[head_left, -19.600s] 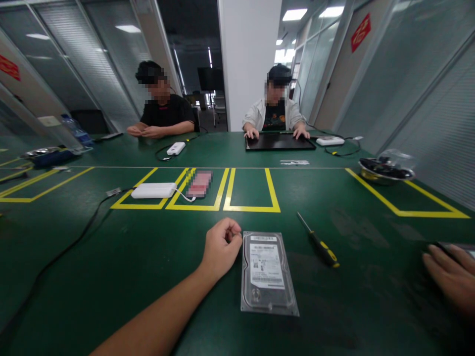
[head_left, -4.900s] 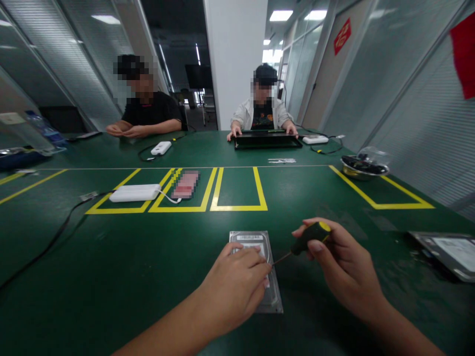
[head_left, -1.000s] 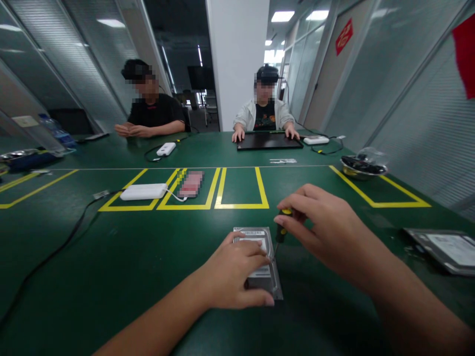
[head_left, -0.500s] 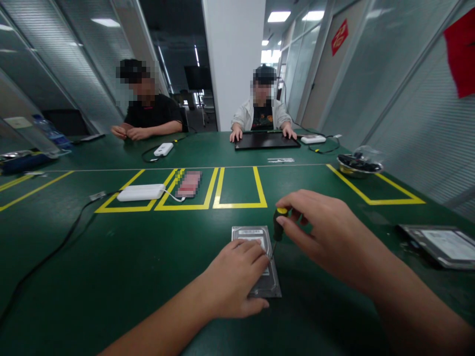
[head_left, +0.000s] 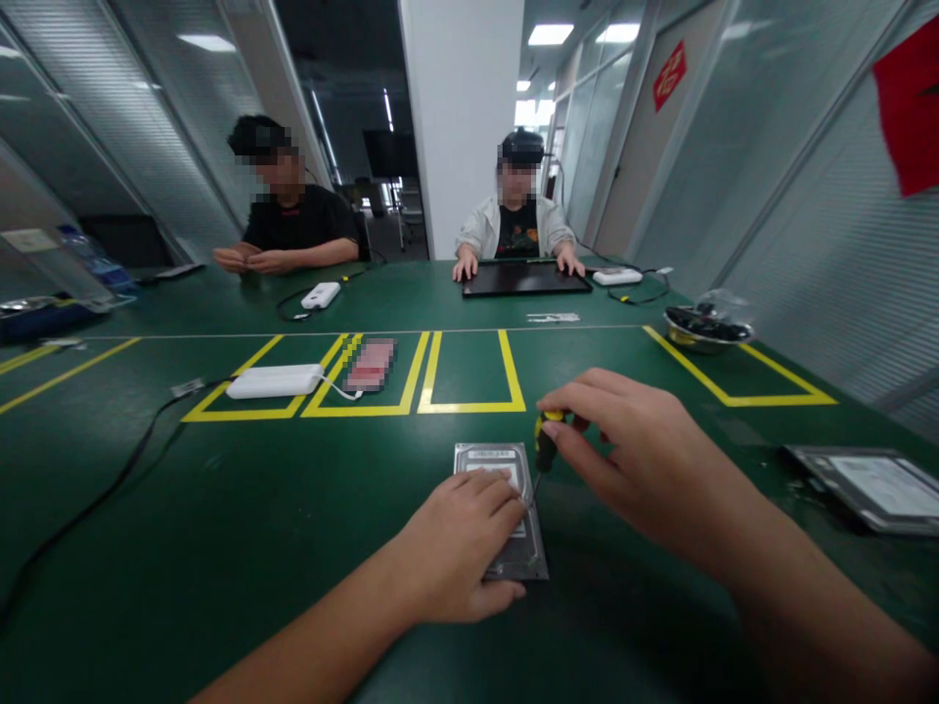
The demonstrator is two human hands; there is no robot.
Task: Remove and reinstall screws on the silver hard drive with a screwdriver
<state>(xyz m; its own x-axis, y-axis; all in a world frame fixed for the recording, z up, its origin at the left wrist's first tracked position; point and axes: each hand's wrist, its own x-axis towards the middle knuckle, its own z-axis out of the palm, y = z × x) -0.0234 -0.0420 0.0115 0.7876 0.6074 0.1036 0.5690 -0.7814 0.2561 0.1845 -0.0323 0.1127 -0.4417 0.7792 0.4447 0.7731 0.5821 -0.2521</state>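
Head | right grip (head_left: 623,435): pinching screwdriver (head_left: 544,452), tip indistinct | left grip (head_left: 462,548): spread on hard drive (head_left: 525,561), partly hiding it

A white pillar (head_left: 466,117) is flanked by a dark opening (head_left: 341,59) and a corridor (head_left: 541,66) lit by ceiling lights (head_left: 551,35), all framed by glass partitions (head_left: 799,147).

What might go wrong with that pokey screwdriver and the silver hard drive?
The screwdriver might slip and poke the left hand, because its tip points down close to those fingers.

The hard drive might twist or slide, since it lies flat on the table with the left hand over it and no clamp in sight.
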